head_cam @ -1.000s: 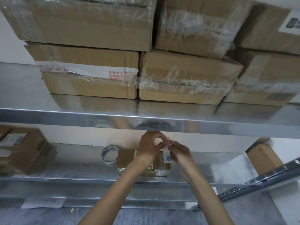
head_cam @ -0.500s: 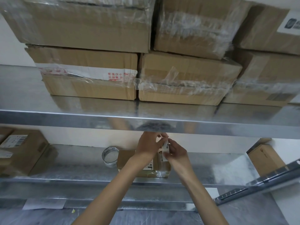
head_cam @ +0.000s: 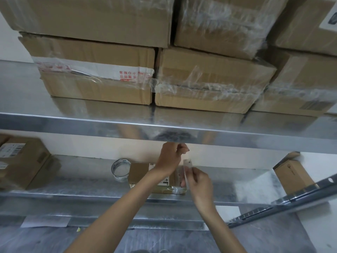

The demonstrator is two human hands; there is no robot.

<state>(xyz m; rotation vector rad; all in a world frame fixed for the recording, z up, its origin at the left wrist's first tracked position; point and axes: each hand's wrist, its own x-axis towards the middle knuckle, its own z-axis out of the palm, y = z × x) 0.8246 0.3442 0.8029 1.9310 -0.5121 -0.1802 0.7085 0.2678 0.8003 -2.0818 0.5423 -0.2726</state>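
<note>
Hands that were pressed together around a small white label half a second ago have now come apart. Left hand (head_cam: 171, 157) has risen until it sits just under the steel shelf edge (head_cam: 109, 125), its fingers curled and thumb and forefinger drawn together. Whether a peeled sliver sits between them is too small to tell. Right hand (head_cam: 199, 183) has dropped lower and to the right, and it pinches the label strip (head_cam: 187, 167), which stands upright above its fingertips, pale and blurred.

That split reads as a peel: the label and its backing look to have been pulled away from each other, so the sticking step is likely next.

Directly behind and below both hands lies a small cardboard parcel (head_cam: 140, 172), partly hidden by the left wrist, with a printed label already on its top. This is probably where the strip will go. Just left of the left forearm a roll of clear tape (head_cam: 120, 169) stands beside the parcel. Well off to the left is a labelled carton (head_cam: 21, 161), and far to the right of the right hand is another brown box (head_cam: 291, 178). Above the hands, film-wrapped cartons (head_cam: 209, 79) are stacked on the upper shelf.
</note>
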